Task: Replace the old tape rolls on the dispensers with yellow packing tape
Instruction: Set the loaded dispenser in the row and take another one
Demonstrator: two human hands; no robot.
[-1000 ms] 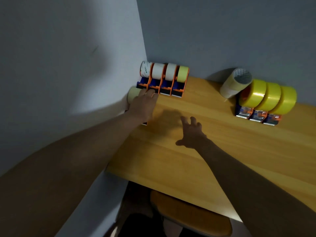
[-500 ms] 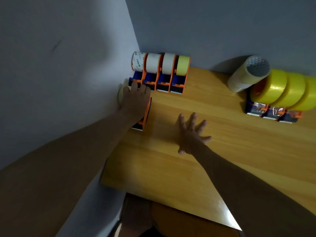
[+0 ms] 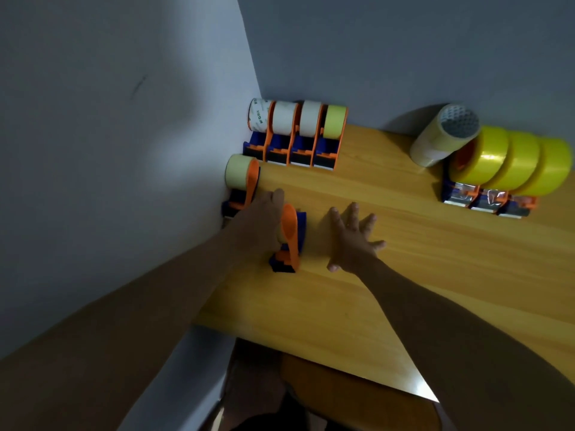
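My left hand [image 3: 258, 222] grips an orange-and-blue tape dispenser [image 3: 289, 241] with a pale roll, standing on the wooden table [image 3: 404, 259] near the left wall. My right hand [image 3: 351, 241] hovers open, fingers spread, just right of it. Another dispenser with a pale roll [image 3: 241, 177] sits against the left wall behind my left hand. A row of several dispensers with white and pale rolls [image 3: 298, 132] lines the back corner. At the back right, three dispensers carry bright yellow packing tape [image 3: 510, 163]. A stack of pale tape rolls [image 3: 441, 135] leans on them.
Grey walls close the table's left and back sides. A wooden chair seat [image 3: 357, 396] is below the table's front edge.
My left hand has pulled one dispenser away from the wall toward the front, uncovering the second one behind it. My right hand has drifted closer to it.
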